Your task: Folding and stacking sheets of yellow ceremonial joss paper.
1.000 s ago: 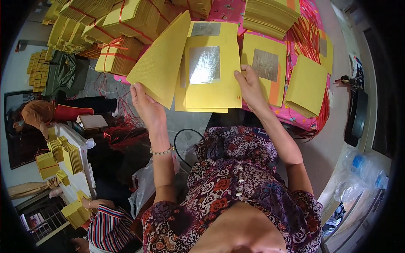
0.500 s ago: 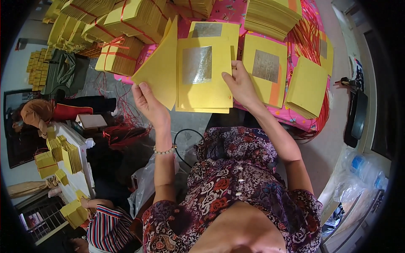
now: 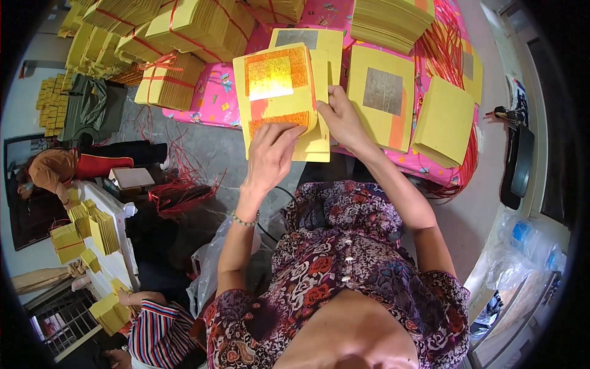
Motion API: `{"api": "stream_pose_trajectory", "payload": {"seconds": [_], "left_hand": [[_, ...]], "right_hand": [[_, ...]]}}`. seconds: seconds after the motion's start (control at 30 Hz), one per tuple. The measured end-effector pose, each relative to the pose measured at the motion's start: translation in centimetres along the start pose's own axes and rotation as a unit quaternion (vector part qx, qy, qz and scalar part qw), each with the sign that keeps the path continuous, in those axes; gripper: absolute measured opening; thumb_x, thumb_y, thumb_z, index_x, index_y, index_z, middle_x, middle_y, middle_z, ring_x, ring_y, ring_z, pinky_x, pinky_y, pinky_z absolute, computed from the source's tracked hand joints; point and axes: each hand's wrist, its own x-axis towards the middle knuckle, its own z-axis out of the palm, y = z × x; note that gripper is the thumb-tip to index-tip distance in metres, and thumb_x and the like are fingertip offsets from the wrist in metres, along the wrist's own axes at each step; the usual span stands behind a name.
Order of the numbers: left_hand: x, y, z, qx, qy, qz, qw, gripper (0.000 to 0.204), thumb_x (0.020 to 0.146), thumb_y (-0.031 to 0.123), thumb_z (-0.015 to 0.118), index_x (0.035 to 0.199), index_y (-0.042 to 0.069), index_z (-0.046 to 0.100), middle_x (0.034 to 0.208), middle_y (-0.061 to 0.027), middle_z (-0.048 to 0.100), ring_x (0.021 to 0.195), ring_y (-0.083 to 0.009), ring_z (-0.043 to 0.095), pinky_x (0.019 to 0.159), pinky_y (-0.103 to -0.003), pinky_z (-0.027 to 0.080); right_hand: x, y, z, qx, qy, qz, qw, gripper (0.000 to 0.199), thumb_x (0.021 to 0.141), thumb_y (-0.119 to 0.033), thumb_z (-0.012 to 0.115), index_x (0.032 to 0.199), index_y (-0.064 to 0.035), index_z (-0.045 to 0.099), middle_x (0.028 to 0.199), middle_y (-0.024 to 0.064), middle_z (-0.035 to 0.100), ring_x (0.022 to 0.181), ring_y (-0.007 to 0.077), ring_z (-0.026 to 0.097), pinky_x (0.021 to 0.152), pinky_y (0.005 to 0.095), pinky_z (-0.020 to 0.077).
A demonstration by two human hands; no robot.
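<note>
A yellow paper sheet [image 3: 247,101] with orange bands and a shiny gold square lies over other yellow sheets [image 3: 319,142] at the table's near edge. My left hand [image 3: 270,150] is closed on its lower part, fingers bent across the orange band; the thumb is hidden. My right hand [image 3: 345,120] pinches the right edge of the sheets beneath, thumb on top. Just behind lies another stack of yellow paper with a silver square [image 3: 296,39]. To the right of my right hand rests a yellow stack with a silver square and orange strip [image 3: 382,92].
Bundles tied with red string [image 3: 172,83] crowd the pink patterned table [image 3: 215,92] at back left. Red strings [image 3: 439,49] hang over its right side. On the left, two people work by a white table [image 3: 117,252]; red string [image 3: 184,190] litters the floor.
My left hand has moved right and turned the raised sheet over onto the others. Its orange and gold face now covers their silver square. My right hand keeps its hold on the right edge.
</note>
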Motion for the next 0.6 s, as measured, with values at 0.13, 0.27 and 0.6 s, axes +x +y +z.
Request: {"api": "stream_pose_trajectory", "payload": {"seconds": [0.13,0.27,0.6], "left_hand": [[-0.1,1.1,-0.4,0.002,-0.031,0.004,0.999,0.038,0.073,0.003,0.066,0.111,0.008,0.062,0.108,-0.0106,0.057,0.096,-0.0290,0.054,0.084,-0.040,0.044],[-0.9,0.4,0.7,0.106,0.001,-0.027,0.994,0.048,0.069,0.000,0.062,0.116,0.009,0.060,0.115,-0.0107,0.054,0.105,-0.0310,0.052,0.092,-0.041,0.041],[0.5,-1.2,-2.2,0.090,0.203,-0.079,0.972,0.049,0.066,-0.013,0.050,0.109,0.006,0.063,0.099,-0.0120,0.063,0.092,-0.0316,0.059,0.081,-0.038,0.048]], "right_hand": [[0.0,0.1,-0.2,0.036,-0.002,0.009,0.999,0.028,0.095,-0.010,0.048,0.118,0.0041,0.040,0.103,0.0139,0.063,0.094,0.0132,0.060,0.079,0.0265,0.0477],[-0.5,-0.8,-0.3,0.046,-0.024,0.003,0.999,0.033,0.096,-0.012,0.049,0.122,0.0047,0.040,0.104,0.0136,0.063,0.094,0.0133,0.060,0.079,0.0268,0.0478],[0.0,-3.7,-3.2,0.118,0.048,-0.075,0.989,0.032,0.097,-0.016,0.045,0.123,0.0033,0.042,0.110,0.0157,0.055,0.087,0.0203,0.064,0.072,0.0283,0.0527]]}}
